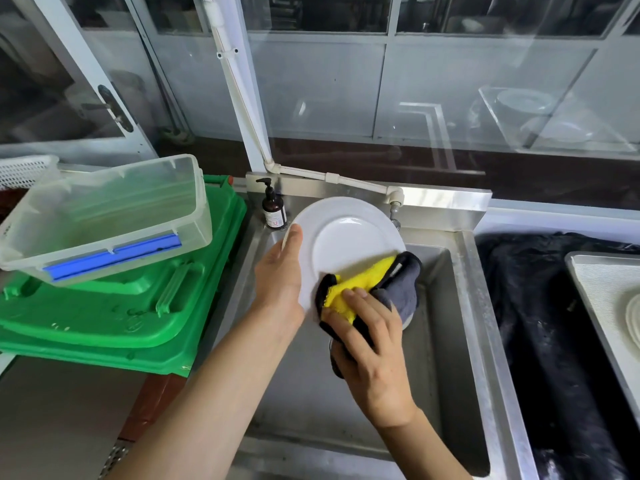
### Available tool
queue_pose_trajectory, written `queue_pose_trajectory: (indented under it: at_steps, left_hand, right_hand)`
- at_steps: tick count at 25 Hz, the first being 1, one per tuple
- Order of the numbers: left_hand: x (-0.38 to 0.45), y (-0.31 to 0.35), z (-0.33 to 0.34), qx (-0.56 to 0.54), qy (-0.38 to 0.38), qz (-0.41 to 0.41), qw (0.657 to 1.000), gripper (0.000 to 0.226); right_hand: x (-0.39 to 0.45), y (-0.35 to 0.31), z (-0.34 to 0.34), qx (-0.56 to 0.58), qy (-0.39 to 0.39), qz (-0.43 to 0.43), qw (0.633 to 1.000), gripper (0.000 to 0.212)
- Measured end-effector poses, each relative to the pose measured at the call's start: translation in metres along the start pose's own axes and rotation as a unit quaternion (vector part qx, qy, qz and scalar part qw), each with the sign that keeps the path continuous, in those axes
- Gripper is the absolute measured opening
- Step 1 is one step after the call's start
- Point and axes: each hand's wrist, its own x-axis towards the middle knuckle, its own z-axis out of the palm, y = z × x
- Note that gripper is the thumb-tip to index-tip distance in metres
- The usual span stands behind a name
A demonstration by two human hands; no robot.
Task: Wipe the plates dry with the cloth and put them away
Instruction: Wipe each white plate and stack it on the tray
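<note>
Far left, a white mesh basket (pixel 26 169) was cut off by the frame edge, mostly hidden behind a clear plastic bin (pixel 104 216) with a blue latch. The bin sat tilted on stacked green lids (pixel 114 306). A brown pump bottle (pixel 273 207) stood at the sink's back left corner, its base partly hidden by the plate. Left hand (pixel 280 275) gripped the white plate (pixel 349 244) by its left rim, thumb on the face, fingers out of sight behind it. Plate was held tilted over the steel sink (pixel 446 327), not touching it. Right hand (pixel 370 348) clutched the yellow-and-grey cloth (pixel 374 285) and pressed it against the plate's lower right edge; cloth covered that part of the rim. Tap (pixel 394 202) was partly hidden behind the plate. Right of the sink lay a dark cloth (pixel 540 306), and on it a tray (pixel 602 299) cut off at the frame edge, holding what was probably another plate (pixel 632 317), only a sliver visible.
</note>
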Motion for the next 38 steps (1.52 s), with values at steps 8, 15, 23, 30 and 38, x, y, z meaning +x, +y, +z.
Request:
queue_pose_trajectory:
  at_steps: [8, 15, 23, 30, 38]
  left_hand:
    - [0.005, -0.003, -0.007, 0.01, -0.001, 0.027, 1.0, 0.017]
    - [0.005, -0.006, -0.002, 0.053, -0.004, 0.105, 0.993, 0.022]
    - [0.007, -0.009, -0.005, 0.039, 0.013, 0.086, 0.995, 0.023]
    - [0.005, -0.009, -0.004, 0.036, 0.038, 0.072, 0.996, 0.028]
    - [0.008, -0.015, -0.013, 0.088, 0.036, 0.109, 0.989, 0.036]
  right_hand:
    - [0.047, 0.026, -0.014, 0.112, 0.142, 0.334, 0.925, 0.035]
    - [0.06, 0.003, 0.0, 0.005, -0.037, 0.039, 0.999, 0.03]
    - [0.067, -0.002, 0.01, 0.002, -0.027, 0.073, 0.997, 0.032]
    - [0.073, 0.006, 0.009, 0.002, 0.021, 0.187, 0.982, 0.031]
    - [0.083, 0.022, 0.0, 0.048, 0.05, 0.246, 0.967, 0.031]
